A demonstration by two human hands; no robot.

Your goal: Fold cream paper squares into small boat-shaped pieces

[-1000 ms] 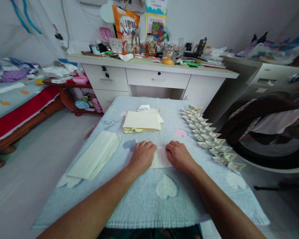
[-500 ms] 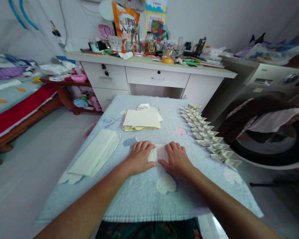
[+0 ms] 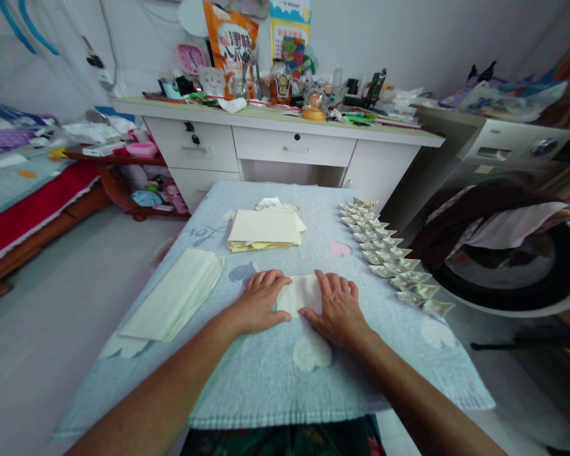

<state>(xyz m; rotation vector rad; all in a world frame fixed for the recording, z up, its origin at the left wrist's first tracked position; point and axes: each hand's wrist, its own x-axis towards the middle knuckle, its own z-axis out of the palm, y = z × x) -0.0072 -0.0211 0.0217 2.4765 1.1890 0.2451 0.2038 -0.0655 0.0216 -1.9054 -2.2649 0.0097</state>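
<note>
A small folded piece of pale paper (image 3: pixel 300 296) lies flat on the cloth-covered table in front of me. My left hand (image 3: pixel 262 303) rests over its left end, fingers stretched forward and thumb at the near edge. Over the right end lies my right hand (image 3: pixel 336 308), fingers extended and thumb pointing inward on the near edge. Both hands are open and press down on the paper. To the left is a stack of pale green paper sheets (image 3: pixel 173 294). Beyond my hands sits a pile of cream and yellow paper (image 3: pixel 262 227).
Several folded pointed paper pieces (image 3: pixel 380 244) stand in a row along the table's right side. A crumpled white tissue (image 3: pixel 268 203) lies behind the cream pile. Past the table are a cluttered white desk (image 3: pixel 294 149) and, at right, a washing machine (image 3: pixel 508 149) with its door open.
My hands have moved slightly apart, baring more of the paper between them. The fingers of my right hand have spread a little. The whole view has shifted slightly.
</note>
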